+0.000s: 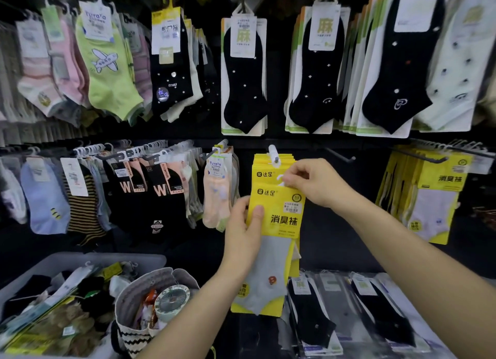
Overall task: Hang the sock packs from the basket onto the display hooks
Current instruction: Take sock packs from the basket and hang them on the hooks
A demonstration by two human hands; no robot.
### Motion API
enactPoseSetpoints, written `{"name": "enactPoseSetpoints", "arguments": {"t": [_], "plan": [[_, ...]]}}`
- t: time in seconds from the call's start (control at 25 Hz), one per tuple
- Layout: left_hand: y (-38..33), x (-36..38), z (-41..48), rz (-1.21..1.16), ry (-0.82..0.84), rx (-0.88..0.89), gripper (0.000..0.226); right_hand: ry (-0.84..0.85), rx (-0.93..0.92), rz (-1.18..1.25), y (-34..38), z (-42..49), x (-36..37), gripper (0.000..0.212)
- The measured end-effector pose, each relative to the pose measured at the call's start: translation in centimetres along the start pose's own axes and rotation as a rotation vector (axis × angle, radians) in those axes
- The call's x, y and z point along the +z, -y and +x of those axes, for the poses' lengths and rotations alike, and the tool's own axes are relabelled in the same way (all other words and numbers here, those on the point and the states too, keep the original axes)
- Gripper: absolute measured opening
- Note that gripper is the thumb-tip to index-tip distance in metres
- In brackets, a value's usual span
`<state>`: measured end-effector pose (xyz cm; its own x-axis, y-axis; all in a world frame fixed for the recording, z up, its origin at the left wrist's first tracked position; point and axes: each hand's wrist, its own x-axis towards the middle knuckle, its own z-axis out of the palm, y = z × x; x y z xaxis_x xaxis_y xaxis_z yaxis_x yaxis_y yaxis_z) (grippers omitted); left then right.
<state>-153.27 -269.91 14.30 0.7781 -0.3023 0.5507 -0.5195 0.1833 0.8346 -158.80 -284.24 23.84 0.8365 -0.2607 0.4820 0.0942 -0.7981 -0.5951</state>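
Grey plastic basket, lower left, holding loose sock packs; just beside it we see a fabric bag. At centre, our left hand grips the yellow sock pack by its left edge, thumb across the front. This pack stands upright before the hung packs on a white-tipped hook, its top below the hook's tip. Our right hand pinches the pack's top. Further right, more yellow packs hang.

Shop sock aisle, packaged socks on display hooks, price labels
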Motion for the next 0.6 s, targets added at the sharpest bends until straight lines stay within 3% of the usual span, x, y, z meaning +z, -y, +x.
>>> {"name": "enactPoseSetpoints", "arguments": {"t": [0.24, 0.52, 0.6], "plan": [[-0.2, 2.1, 2.6, 0.021, -0.141, -0.044, 0.035, -0.211, 0.077, 0.1, -0.2, 2.8, -0.1, 0.014], [1.7, 2.1, 3.5, 0.05, -0.207, -0.161, 0.044, -0.23, 0.095, 0.017, -0.6, 3.3, 1.4, 0.01], [2.4, 1.9, 3.2, 0.067, -0.207, -0.205, 0.044, -0.291, 0.128, 0.086, -1.9, 1.8, 2.5, 0.035]]}}
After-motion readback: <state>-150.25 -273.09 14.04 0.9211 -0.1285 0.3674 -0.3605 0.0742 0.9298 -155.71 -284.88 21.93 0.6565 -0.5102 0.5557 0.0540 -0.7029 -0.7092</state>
